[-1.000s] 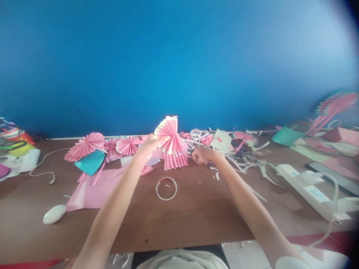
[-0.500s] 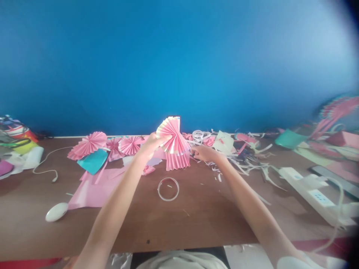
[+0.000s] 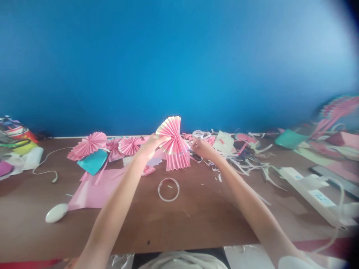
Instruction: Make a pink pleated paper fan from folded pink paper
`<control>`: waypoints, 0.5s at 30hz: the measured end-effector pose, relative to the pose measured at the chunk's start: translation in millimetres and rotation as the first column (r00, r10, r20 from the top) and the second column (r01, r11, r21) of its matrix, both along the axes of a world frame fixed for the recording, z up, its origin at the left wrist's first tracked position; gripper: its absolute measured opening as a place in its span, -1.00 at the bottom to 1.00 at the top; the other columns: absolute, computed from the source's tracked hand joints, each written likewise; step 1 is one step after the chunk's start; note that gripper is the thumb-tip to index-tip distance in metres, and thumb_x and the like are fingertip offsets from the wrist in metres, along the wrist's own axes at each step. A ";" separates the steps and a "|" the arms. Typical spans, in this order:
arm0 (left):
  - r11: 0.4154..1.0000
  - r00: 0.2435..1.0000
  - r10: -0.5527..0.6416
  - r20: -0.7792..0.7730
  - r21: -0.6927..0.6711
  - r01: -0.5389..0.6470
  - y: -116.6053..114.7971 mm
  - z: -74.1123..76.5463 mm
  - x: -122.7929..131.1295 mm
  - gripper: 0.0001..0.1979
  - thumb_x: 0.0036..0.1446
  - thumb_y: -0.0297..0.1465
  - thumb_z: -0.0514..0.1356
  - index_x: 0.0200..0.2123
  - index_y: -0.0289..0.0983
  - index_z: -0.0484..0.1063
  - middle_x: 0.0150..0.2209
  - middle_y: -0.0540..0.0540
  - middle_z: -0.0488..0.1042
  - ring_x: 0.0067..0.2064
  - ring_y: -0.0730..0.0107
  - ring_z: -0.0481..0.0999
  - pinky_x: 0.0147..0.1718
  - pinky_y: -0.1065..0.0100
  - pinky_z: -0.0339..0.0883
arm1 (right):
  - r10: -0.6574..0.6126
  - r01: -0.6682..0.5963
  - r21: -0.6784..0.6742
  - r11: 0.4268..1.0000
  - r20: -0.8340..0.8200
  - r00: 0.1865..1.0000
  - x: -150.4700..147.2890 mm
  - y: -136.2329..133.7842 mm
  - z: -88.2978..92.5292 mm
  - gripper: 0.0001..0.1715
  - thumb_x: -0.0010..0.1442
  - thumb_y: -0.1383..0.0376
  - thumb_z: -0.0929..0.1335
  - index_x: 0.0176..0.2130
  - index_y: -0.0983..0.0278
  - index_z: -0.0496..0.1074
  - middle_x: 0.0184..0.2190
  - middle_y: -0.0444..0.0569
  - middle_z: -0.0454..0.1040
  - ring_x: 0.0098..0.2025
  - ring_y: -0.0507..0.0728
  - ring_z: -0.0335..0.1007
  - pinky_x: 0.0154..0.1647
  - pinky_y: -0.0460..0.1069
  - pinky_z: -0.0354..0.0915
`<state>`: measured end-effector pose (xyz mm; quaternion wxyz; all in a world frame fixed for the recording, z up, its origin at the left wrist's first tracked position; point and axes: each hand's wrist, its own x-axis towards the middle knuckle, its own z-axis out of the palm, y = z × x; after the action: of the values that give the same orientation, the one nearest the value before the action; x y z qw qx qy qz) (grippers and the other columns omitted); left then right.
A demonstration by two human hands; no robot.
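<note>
Left hand fingers pinched on a pink pleated paper fan raised near the table's far edge, right hand fingers curled just beside the fan, contact unclear, both forearms stretched forward.

You have one view only, from the camera on your head. It looks forward and slightly down across the brown table toward the blue wall behind it, with the table's near edge close beneath the lens.
</note>
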<state>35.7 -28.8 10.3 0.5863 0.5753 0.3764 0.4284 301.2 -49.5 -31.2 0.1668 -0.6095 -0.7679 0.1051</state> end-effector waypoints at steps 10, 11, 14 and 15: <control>0.996 0.997 -0.056 -0.049 0.067 0.059 -6.0 -2.2 12.6 -0.68 -0.07 -0.28 0.41 -0.21 -0.26 0.57 -0.21 -0.14 0.62 -0.10 0.11 0.58 -0.01 0.10 0.35 | 0.237 -0.109 0.271 0.956 -0.502 0.832 -33.2 -35.3 38.6 -0.63 0.36 0.12 0.27 -0.01 0.22 0.52 -0.06 0.06 0.58 -0.09 0.18 0.52 -0.18 0.03 0.39; 0.998 0.999 -0.029 -0.046 0.058 0.032 -6.7 -3.2 14.5 -0.65 -0.10 -0.28 0.43 -0.20 -0.26 0.57 -0.22 -0.15 0.62 -0.10 0.09 0.58 0.00 0.09 0.35 | 0.251 -0.118 0.282 0.952 -0.500 0.829 -35.2 -36.6 39.1 -0.66 0.35 0.14 0.29 -0.02 0.22 0.53 -0.05 0.05 0.59 -0.06 0.19 0.51 -0.15 0.04 0.39; 1.000 0.999 0.015 -0.047 0.023 -0.014 -7.5 -6.1 18.7 -0.60 -0.14 -0.27 0.46 -0.18 -0.25 0.57 -0.24 -0.17 0.62 -0.10 0.06 0.58 0.00 0.05 0.36 | 0.291 -0.132 0.331 0.934 -0.495 0.818 -39.0 -37.5 39.1 -0.74 0.31 0.23 0.33 -0.06 0.20 0.55 -0.04 0.01 0.59 0.05 0.21 0.47 0.02 0.10 0.37; 1.000 0.999 0.008 -0.047 0.017 -0.007 -7.4 -6.9 19.3 -0.60 -0.13 -0.26 0.46 -0.18 -0.25 0.57 -0.25 -0.17 0.62 -0.11 0.06 0.58 -0.01 0.05 0.36 | 0.299 -0.136 0.336 0.932 -0.501 0.812 -39.3 -37.0 38.9 -0.76 0.30 0.25 0.34 -0.08 0.20 0.56 -0.04 0.01 0.59 0.07 0.21 0.46 0.07 0.12 0.35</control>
<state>55.0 -36.2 3.4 0.5708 0.5888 0.3885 0.4201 262.0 -86.5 7.7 0.4503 -0.4309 -0.7608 0.1808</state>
